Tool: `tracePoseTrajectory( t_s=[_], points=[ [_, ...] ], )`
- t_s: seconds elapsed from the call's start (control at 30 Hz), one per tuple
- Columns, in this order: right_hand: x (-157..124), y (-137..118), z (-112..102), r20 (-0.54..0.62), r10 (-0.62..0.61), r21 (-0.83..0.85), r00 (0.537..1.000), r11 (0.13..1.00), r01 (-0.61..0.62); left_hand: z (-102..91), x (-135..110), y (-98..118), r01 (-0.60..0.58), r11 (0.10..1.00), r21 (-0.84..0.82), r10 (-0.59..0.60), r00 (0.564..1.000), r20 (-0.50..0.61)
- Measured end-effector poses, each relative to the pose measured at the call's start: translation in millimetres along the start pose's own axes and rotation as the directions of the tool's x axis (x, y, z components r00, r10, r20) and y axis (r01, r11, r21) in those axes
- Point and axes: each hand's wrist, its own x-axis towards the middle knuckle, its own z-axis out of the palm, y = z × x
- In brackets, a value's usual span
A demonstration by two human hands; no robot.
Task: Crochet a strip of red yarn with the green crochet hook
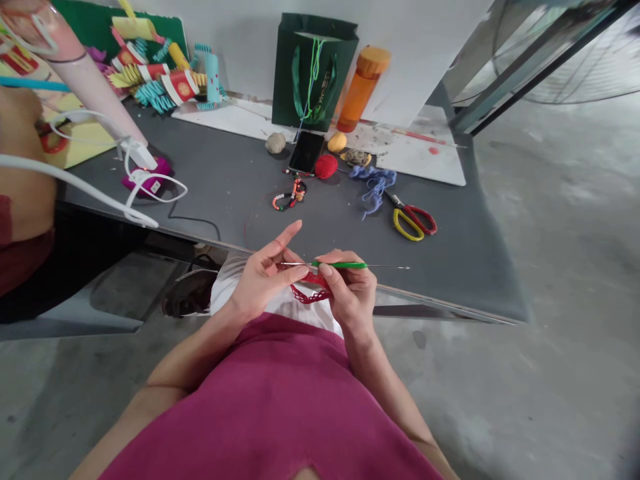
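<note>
Red crochet lace point(309, 292) pinched by left fingers point(287, 235), steel-tipped green hook point(353, 265) gripped in right fingers point(333, 275)

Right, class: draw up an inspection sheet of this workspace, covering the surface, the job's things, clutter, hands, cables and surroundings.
surface: dark grey table
job's things: green-handled crochet hook; red crocheted lace
clutter: green gift bag; orange bottle; smartphone; scissors
grippers: right hand grips hook; left hand holds lace
cables: white cable; black cable
surroundings: concrete floor; seated person at left
</note>
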Motion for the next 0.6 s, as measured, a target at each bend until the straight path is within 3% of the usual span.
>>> tracePoseTrajectory(
  t_s=[0.43, 0.6],
  points=[
    [0.5, 5.2, -0.9, -0.102, 0.028, 0.031, 0.994, 0.999, -0.025, 0.2, -0.5, -3.9, -0.050, 0.997, -0.053, 0.050, 0.999, -0.002],
    [-0.1, -3.0, 3.5, -0.021, -0.062, -0.009, 0.998, 0.998, 0.062, 4.3, -0.7, -6.3, -0.043, 0.998, -0.052, 0.041, 0.998, -0.037]
  ],
)
